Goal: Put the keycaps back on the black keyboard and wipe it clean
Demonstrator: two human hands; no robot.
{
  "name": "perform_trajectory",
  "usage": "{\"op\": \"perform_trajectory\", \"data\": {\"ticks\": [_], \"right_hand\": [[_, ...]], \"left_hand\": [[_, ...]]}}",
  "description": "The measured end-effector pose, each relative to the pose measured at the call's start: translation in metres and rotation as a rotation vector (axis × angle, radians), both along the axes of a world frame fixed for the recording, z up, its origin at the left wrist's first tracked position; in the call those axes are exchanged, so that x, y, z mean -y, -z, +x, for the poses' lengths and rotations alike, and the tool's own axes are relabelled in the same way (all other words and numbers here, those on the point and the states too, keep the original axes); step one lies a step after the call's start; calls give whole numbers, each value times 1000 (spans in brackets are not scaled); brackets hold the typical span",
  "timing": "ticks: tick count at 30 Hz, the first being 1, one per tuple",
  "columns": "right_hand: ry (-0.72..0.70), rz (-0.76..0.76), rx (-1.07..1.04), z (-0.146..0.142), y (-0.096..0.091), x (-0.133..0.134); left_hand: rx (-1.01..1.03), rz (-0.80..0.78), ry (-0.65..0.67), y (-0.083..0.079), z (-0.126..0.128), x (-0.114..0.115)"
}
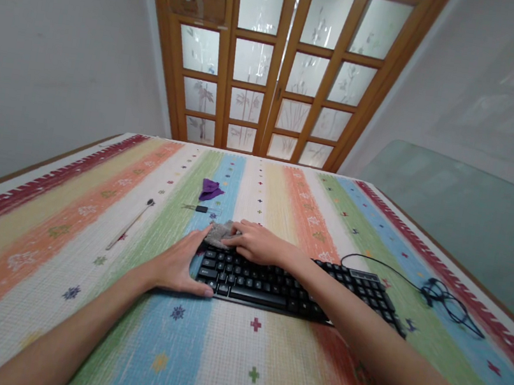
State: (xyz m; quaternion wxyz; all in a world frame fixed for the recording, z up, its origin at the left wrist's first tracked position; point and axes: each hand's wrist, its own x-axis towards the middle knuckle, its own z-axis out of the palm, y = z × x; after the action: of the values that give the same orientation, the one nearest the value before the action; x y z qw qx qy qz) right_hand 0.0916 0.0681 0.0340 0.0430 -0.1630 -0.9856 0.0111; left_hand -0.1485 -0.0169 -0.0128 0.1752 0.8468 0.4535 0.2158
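A black keyboard (258,297) lies flat on the table, its left part in front of me. My left hand (176,264) grips its left end, with the thumb along the front edge and the fingers reaching toward the back corner. In my right hand (259,243) is a grey cloth (217,235), pressed by the fingers onto the upper left keys. Part of the cloth is hidden under those fingers. My right forearm crosses over the keyboard and covers some keys.
Left of the keyboard lies a thin brush (130,225) with a dark head. Behind it are a purple cloth (210,191) and a small black item (201,208) with thin metal prongs. The keyboard's cable (448,299) is bundled at right on the striped tablecloth (232,356).
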Motion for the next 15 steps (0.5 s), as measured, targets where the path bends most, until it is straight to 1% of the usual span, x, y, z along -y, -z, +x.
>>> {"op": "perform_trajectory", "data": {"ticks": [5,10,15], "right_hand": [[3,-63,-35,11,0,-2],[5,-71,29,29,-7,0],[33,-136,62,51,-11,-1]], "left_hand": [[9,-14,-16,-2,2,0],[-6,-50,-30,-1,2,0],[-20,-43,-20,-1,1,0]]}}
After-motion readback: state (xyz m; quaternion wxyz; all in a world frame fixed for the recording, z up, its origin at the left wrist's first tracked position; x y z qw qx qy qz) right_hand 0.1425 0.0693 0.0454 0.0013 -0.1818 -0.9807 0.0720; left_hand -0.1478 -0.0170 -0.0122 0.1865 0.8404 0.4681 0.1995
